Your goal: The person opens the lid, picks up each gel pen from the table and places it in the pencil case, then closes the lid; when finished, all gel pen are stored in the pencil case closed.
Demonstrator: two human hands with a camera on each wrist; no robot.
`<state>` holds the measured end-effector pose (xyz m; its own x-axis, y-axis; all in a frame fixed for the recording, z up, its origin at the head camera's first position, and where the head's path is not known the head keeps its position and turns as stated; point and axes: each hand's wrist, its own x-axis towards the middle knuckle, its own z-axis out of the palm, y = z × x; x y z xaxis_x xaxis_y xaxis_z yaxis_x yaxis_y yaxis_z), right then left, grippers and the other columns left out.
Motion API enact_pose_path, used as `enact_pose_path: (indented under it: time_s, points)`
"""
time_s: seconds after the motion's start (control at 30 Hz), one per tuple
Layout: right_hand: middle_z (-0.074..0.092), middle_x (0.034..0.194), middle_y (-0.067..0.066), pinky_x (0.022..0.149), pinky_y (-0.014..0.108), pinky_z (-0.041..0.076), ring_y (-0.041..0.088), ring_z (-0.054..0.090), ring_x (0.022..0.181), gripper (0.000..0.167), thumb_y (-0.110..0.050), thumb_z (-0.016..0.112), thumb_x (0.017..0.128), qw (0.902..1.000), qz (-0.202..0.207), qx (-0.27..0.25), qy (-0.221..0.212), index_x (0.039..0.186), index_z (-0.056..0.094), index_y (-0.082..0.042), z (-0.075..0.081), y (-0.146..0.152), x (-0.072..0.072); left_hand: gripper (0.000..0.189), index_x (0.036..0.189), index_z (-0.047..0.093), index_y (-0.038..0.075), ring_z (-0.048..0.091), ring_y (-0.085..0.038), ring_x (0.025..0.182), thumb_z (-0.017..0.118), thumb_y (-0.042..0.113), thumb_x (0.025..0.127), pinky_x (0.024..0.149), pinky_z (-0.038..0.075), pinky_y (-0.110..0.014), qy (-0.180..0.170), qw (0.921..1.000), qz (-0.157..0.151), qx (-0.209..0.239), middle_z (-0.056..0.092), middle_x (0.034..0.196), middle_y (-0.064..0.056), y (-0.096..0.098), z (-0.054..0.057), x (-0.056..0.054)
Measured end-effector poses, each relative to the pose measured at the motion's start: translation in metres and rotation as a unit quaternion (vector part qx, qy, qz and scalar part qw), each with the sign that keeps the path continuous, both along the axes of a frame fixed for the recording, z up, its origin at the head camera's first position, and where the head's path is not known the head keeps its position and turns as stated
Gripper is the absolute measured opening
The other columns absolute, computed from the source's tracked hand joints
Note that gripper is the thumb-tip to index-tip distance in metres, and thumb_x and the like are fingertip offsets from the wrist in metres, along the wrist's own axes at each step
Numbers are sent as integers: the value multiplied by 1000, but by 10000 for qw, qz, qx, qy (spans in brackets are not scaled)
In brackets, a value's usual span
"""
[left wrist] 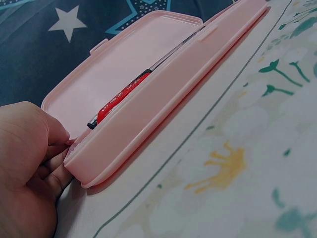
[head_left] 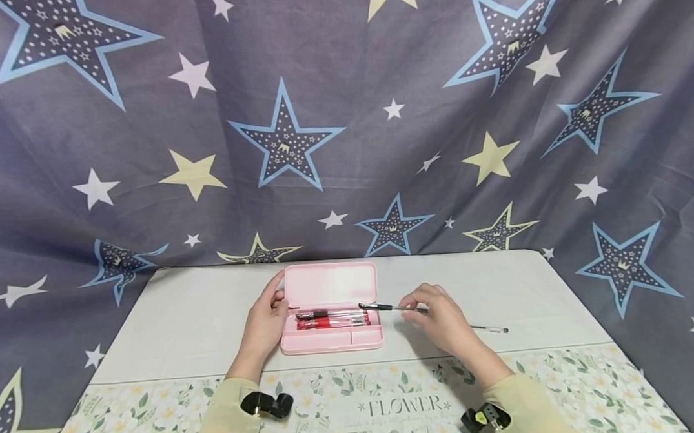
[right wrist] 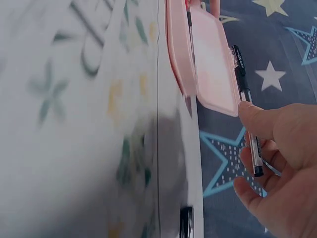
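Note:
A pink pencil case (head_left: 317,341) lies with its lid raised at the middle of the table. My left hand (head_left: 266,323) grips its left end near the hinge; in the left wrist view the thumb and fingers hold that corner. Inside lie red gel pens (head_left: 322,323) and a black gel pen (head_left: 312,315), side by side. Between thumb and fingers, my right hand (head_left: 442,315) pinches another black gel pen (right wrist: 241,74). This pen is above the table, its capped end pointing left over the case's right edge.
Another pen (head_left: 489,329) lies on the white tabletop (head_left: 211,313), partly hidden behind the right hand. A floral mat (head_left: 308,399) with the word FLOWER covers the near side. A star-patterned curtain (head_left: 344,158) hangs along the back and sides.

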<state>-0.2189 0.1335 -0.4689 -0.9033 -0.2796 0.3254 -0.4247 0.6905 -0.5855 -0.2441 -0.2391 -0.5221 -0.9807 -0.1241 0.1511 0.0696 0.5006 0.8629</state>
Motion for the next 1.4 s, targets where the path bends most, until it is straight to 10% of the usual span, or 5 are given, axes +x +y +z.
enact_pose_path:
  time_s: [1.4]
  points:
    - [68, 94, -7, 89, 41, 52, 17, 60, 96, 9, -13, 88, 94, 9970, 763, 98, -26, 103, 88, -17, -15, -104, -24, 64, 172, 43, 23, 67, -31, 112, 53, 5, 111, 104, 48, -52, 25, 10000, 0, 44, 73, 128, -16, 0, -1, -1]
